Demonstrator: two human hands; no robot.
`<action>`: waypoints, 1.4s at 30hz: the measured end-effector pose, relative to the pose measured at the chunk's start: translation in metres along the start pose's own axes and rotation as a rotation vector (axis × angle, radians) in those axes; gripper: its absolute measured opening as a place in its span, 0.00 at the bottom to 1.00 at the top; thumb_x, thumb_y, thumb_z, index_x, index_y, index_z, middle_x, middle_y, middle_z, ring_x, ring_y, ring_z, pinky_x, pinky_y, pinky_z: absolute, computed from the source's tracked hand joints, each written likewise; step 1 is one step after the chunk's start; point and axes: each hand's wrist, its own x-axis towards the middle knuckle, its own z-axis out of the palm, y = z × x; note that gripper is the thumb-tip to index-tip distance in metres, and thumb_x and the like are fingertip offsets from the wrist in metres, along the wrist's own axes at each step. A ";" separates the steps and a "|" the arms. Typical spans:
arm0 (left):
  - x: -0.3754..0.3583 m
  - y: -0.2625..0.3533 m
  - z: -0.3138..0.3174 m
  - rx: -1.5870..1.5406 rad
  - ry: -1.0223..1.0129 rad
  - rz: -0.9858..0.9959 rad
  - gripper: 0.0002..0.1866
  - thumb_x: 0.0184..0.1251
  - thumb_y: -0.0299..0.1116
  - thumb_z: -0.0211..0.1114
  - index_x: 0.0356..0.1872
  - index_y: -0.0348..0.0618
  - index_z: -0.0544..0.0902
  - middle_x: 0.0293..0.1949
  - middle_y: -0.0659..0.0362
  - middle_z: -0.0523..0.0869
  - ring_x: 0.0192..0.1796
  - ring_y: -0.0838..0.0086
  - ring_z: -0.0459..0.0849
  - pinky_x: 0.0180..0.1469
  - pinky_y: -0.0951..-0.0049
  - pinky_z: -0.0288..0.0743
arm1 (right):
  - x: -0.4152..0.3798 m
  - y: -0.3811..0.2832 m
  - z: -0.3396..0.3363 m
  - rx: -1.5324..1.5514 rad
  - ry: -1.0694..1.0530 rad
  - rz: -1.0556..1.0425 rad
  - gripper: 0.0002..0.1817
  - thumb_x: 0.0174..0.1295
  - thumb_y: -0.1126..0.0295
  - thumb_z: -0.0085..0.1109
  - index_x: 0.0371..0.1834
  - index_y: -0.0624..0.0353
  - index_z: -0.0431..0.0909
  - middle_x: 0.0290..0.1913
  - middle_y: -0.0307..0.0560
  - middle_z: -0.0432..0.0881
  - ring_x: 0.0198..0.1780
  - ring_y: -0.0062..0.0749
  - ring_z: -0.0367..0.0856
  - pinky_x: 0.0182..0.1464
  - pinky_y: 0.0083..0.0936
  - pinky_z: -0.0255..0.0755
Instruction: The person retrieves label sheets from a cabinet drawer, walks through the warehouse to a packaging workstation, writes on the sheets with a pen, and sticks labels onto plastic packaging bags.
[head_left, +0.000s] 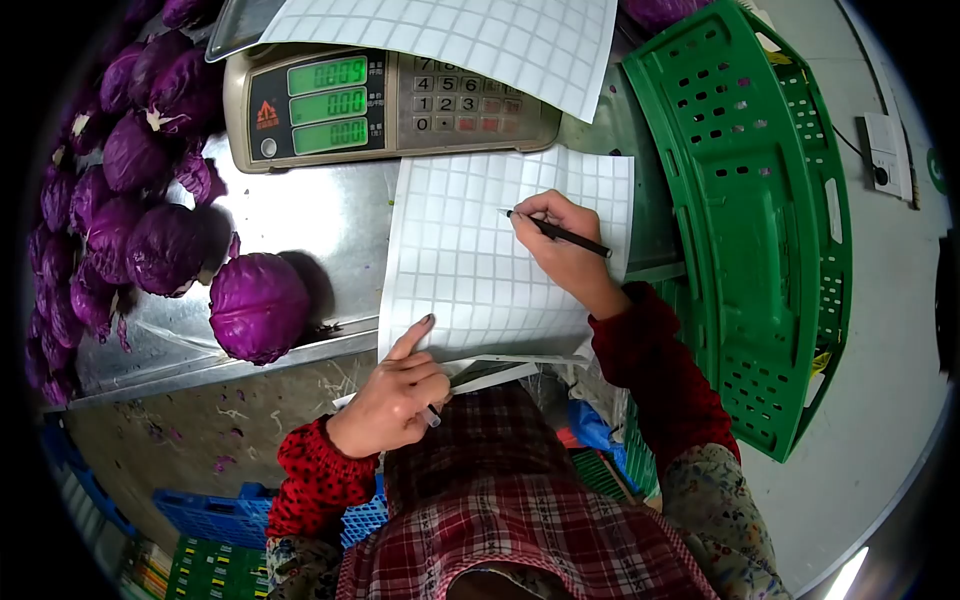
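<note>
A sheet of white labels in a grid (460, 250) lies on the metal table. My right hand (565, 245) grips a black pen (565, 236), its tip on or just over the sheet's upper middle. Near the sheet's lower left edge, my left hand (395, 395) has its index finger stretched out onto the labels, while the other fingers are curled round a small clear pen cap (431, 416). A second label sheet (450, 40) lies over part of the scale (330, 105), whose green displays are lit.
Several purple cabbages (135, 150) are heaped on the left, and a single cabbage (258, 307) sits nearer the sheet on the metal table (330, 215). Green crates (745, 220) stand on the right. Blue pallets (215, 515) and a green crate (215, 570) are below left.
</note>
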 end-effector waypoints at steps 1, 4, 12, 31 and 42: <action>-0.001 0.000 0.001 -0.008 0.006 -0.013 0.12 0.33 0.10 0.54 0.18 0.40 0.68 0.18 0.59 0.66 0.24 0.64 0.71 0.76 0.44 0.49 | 0.000 0.002 -0.001 0.003 0.000 0.003 0.02 0.60 0.79 0.61 0.34 0.64 0.77 0.25 0.33 0.78 0.26 0.09 0.71 0.27 0.11 0.63; -0.001 0.000 0.004 0.002 0.055 -0.019 0.11 0.34 0.10 0.54 0.17 0.39 0.67 0.18 0.59 0.66 0.24 0.64 0.70 0.76 0.45 0.49 | -0.001 0.006 -0.004 -0.073 0.069 0.003 0.03 0.59 0.80 0.60 0.31 0.64 0.75 0.23 0.33 0.77 0.25 0.08 0.71 0.26 0.11 0.63; 0.001 0.001 0.004 0.005 0.065 -0.045 0.12 0.36 0.10 0.57 0.17 0.39 0.66 0.17 0.58 0.65 0.23 0.63 0.69 0.76 0.45 0.51 | 0.004 0.012 0.002 -0.069 0.127 -0.154 0.05 0.57 0.80 0.62 0.28 0.63 0.75 0.20 0.35 0.75 0.23 0.11 0.70 0.25 0.14 0.64; -0.001 0.001 0.009 -0.020 0.122 -0.061 0.13 0.39 0.11 0.57 0.17 0.42 0.66 0.16 0.59 0.67 0.23 0.65 0.71 0.76 0.45 0.52 | -0.001 0.000 -0.004 -0.134 -0.093 -0.204 0.07 0.52 0.82 0.60 0.23 0.62 0.72 0.16 0.37 0.73 0.18 0.12 0.67 0.21 0.17 0.62; -0.003 -0.002 0.011 0.008 0.131 -0.060 0.12 0.40 0.11 0.59 0.19 0.40 0.68 0.17 0.59 0.70 0.25 0.64 0.73 0.75 0.47 0.53 | 0.000 0.001 -0.002 -0.163 -0.030 -0.296 0.07 0.52 0.81 0.60 0.22 0.62 0.72 0.16 0.38 0.72 0.18 0.13 0.68 0.20 0.17 0.62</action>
